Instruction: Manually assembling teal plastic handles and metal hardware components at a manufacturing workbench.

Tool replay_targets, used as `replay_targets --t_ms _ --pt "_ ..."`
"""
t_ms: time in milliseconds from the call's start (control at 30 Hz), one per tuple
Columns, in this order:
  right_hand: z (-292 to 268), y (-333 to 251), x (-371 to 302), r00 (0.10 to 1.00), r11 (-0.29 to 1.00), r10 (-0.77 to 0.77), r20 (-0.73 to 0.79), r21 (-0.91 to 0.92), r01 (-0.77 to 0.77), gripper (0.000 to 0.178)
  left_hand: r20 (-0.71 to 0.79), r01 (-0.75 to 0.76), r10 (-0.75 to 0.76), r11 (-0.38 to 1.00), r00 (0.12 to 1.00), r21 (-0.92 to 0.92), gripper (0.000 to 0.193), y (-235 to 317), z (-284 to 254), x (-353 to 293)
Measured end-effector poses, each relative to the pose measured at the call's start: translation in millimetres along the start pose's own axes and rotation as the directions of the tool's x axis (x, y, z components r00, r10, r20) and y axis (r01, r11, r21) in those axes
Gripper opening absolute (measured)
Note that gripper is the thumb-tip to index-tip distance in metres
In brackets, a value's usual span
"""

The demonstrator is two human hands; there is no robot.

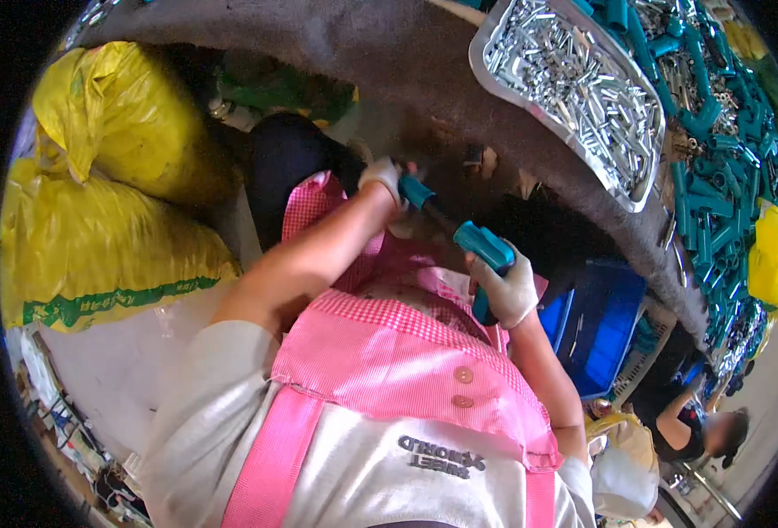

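Observation:
My right hand (510, 290), in a pale glove, is closed around a teal plastic piece with a pistol-like grip (484, 248). My left hand (380, 178), also gloved, grips a smaller teal plastic piece (416, 191). Between the two runs a dark rod-like part (440, 216), and whether it joins both pieces is too blurred to tell. Both hands are held out over my lap, in front of a pink apron (398, 334) and below the edge of the bench. The fingertips of my left hand are partly hidden.
On the dark bench (318, 31) stands a metal tray (639, 198) full of small silver metal parts. Teal plastic pieces (714, 194) are heaped beside it, near a yellow container (777, 258). Yellow sacks (98, 238) lie left, a blue crate (613, 326) right. Another person (683, 431) sits further off.

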State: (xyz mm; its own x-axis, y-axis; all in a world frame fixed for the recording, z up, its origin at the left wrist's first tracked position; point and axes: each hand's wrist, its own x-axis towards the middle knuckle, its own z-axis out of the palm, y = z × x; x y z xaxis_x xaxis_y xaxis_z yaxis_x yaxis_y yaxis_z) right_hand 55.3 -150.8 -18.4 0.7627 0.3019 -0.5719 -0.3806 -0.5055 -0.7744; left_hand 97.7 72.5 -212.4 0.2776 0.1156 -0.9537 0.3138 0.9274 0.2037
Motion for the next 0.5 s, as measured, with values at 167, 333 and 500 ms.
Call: replay_targets --t_ms 167,333,500 --pt "-1 32 3 0.981 0.841 -0.188 0.042 -0.51 0.183 0.051 0.225 0.055 -0.206 0.842 0.952 0.537 0.025 -83 -62 118" --pt "33 71 32 0.959 0.416 -0.047 0.281 -0.867 0.274 0.063 0.567 -0.587 -0.288 -0.665 0.772 0.462 0.03 -207 -98 249" --pt "33 93 51 0.952 0.352 -0.089 0.292 -0.885 0.304 0.058 0.479 -0.49 -0.198 -0.608 0.855 0.625 0.036 -217 -84 244"
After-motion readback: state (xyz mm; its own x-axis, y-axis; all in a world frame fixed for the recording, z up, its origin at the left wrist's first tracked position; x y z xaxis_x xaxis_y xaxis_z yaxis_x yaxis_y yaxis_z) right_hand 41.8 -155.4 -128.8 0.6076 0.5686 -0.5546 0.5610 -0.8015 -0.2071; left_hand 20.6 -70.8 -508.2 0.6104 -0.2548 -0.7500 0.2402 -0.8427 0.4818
